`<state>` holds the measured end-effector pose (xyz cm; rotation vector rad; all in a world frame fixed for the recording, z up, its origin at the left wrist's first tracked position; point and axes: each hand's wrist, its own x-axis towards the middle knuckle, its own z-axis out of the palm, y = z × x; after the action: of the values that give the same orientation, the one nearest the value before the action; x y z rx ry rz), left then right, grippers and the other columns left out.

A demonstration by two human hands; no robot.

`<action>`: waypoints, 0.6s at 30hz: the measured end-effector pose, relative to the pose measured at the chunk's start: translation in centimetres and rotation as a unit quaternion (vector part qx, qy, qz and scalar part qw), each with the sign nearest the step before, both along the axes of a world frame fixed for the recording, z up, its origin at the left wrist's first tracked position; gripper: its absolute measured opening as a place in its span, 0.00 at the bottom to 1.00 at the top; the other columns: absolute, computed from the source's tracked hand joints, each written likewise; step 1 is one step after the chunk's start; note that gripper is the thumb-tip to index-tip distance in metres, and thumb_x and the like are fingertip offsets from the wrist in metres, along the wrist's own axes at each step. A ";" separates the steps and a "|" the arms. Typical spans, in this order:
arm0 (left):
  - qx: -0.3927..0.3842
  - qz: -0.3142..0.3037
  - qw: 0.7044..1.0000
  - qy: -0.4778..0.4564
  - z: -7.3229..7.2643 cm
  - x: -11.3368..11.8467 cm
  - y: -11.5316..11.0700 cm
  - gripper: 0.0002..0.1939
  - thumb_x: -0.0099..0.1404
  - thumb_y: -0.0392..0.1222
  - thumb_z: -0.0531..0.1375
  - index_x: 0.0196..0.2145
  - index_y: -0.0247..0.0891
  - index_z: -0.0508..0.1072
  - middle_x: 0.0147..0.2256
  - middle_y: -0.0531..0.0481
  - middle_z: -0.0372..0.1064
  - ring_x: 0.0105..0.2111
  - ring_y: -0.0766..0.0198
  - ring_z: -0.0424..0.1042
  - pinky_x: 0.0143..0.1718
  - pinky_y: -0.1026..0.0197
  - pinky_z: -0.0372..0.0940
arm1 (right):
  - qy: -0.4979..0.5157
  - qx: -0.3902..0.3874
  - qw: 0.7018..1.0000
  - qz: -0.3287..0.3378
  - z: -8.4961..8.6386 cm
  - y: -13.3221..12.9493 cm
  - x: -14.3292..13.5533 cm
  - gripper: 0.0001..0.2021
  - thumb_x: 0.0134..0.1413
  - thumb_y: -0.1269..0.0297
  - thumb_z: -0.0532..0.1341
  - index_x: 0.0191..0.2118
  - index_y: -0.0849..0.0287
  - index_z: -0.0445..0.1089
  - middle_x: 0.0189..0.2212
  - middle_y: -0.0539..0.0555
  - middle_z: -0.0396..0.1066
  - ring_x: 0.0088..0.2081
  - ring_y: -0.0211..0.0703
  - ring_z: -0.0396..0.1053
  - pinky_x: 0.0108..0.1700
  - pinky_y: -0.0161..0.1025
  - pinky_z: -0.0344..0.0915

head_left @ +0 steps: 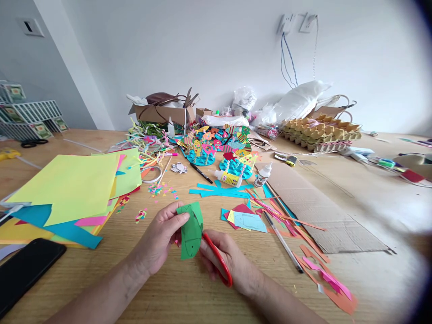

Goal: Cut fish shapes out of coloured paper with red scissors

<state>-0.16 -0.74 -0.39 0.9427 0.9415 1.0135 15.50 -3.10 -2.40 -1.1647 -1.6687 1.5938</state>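
Between thumb and fingers, my left hand [164, 235] pinches a green piece of paper [191, 236]. A fish shape is drawn on it in dark line, and part of its right edge is cut. My right hand [224, 256] is closed round a pair of red-handled scissors [219, 261]. Their blades are mostly hidden, at the paper's right edge. Just beyond lie small paper pieces, the top one a light blue card [250, 222] with a drawn outline. A pen [282, 243] rests to their right.
Stacked coloured sheets [67, 184] and a black phone [30, 274] are at left. Cardboard [313, 211] and orange paper scraps [339, 299] lie at right. Farther back stand glue bottles [263, 175], decorated paper fish on blue bases [199, 157] and egg trays [320, 132].
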 end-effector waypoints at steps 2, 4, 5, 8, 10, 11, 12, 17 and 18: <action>-0.001 -0.007 1.000 -0.002 -0.1 0.1 0.0 0.06 0.55 0.42 0.60 0.27 0.39 0.67 0.21 0.58 0.65 0.19 0.71 0.60 0.21 0.69 0.55 | 0.018 -0.005 1.000 0.007 0.2 0.0 0.0 0.24 0.54 0.41 0.50 0.23 0.60 0.57 0.13 0.44 0.55 0.14 0.30 0.53 0.18 0.28 0.50; 0.011 -0.019 1.000 0.007 -0.2 0.1 0.0 0.06 0.56 0.42 0.59 0.26 0.38 0.67 0.21 0.58 0.64 0.19 0.72 0.58 0.21 0.69 0.54 | 0.034 -0.005 0.999 0.010 0.4 -0.1 -0.1 0.26 0.53 0.39 0.48 0.24 0.60 0.59 0.12 0.44 0.55 0.14 0.30 0.53 0.18 0.29 0.50; 0.018 -0.027 0.999 0.013 -0.2 0.0 0.0 0.06 0.57 0.42 0.59 0.26 0.37 0.67 0.20 0.58 0.63 0.18 0.73 0.57 0.20 0.69 0.53 | 0.041 -0.005 0.999 0.010 0.4 -0.1 -0.1 0.26 0.52 0.38 0.48 0.25 0.60 0.60 0.12 0.43 0.55 0.14 0.31 0.54 0.18 0.29 0.50; 0.030 -0.051 0.998 0.027 -0.3 -0.1 0.1 0.08 0.58 0.42 0.58 0.25 0.36 0.67 0.16 0.60 0.56 0.16 0.74 0.52 0.18 0.70 0.49 | 0.057 -0.006 0.998 0.007 0.3 -0.1 0.0 0.27 0.49 0.36 0.49 0.24 0.60 0.59 0.11 0.43 0.55 0.14 0.31 0.53 0.19 0.30 0.51; 0.027 -0.057 0.997 0.033 -0.4 -0.2 0.2 0.09 0.58 0.43 0.58 0.25 0.36 0.66 0.15 0.61 0.54 0.16 0.75 0.50 0.17 0.70 0.47 | 0.063 -0.013 0.998 0.007 0.0 0.0 0.0 0.25 0.49 0.38 0.50 0.24 0.59 0.58 0.10 0.43 0.56 0.13 0.31 0.53 0.19 0.30 0.51; 0.024 -0.057 0.997 0.036 -0.3 -0.3 0.1 0.09 0.58 0.43 0.58 0.25 0.36 0.66 0.15 0.61 0.54 0.15 0.75 0.50 0.17 0.71 0.47 | 0.064 -0.015 0.998 0.009 -0.1 0.0 0.0 0.25 0.49 0.38 0.51 0.24 0.59 0.58 0.10 0.43 0.56 0.13 0.31 0.53 0.19 0.30 0.51; 0.022 -0.057 0.997 0.039 -0.3 -0.3 0.1 0.09 0.58 0.44 0.58 0.25 0.36 0.66 0.15 0.61 0.54 0.15 0.75 0.51 0.17 0.71 0.46 | 0.062 -0.015 0.998 0.011 -0.2 0.1 0.0 0.25 0.49 0.39 0.50 0.24 0.59 0.59 0.10 0.43 0.56 0.13 0.31 0.53 0.19 0.30 0.51; 0.019 -0.042 0.997 0.059 -0.2 -0.1 -0.1 0.10 0.57 0.46 0.57 0.25 0.37 0.64 0.14 0.61 0.55 0.14 0.74 0.52 0.16 0.71 0.46 | 0.038 -0.012 0.999 0.021 0.4 0.0 -0.1 0.28 0.50 0.38 0.49 0.19 0.60 0.59 0.10 0.45 0.56 0.14 0.31 0.53 0.18 0.29 0.50; 0.021 -0.039 0.997 0.067 -0.2 -0.1 -0.2 0.10 0.57 0.46 0.57 0.25 0.37 0.64 0.14 0.60 0.55 0.14 0.74 0.52 0.15 0.71 0.45 | 0.039 -0.016 0.999 0.021 0.5 0.0 -0.1 0.28 0.50 0.37 0.49 0.19 0.60 0.59 0.10 0.45 0.56 0.14 0.31 0.53 0.18 0.29 0.50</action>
<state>-0.25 -0.90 -0.58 1.0846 0.9895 0.9164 15.41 -3.13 -1.91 -1.0745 -1.6342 1.6753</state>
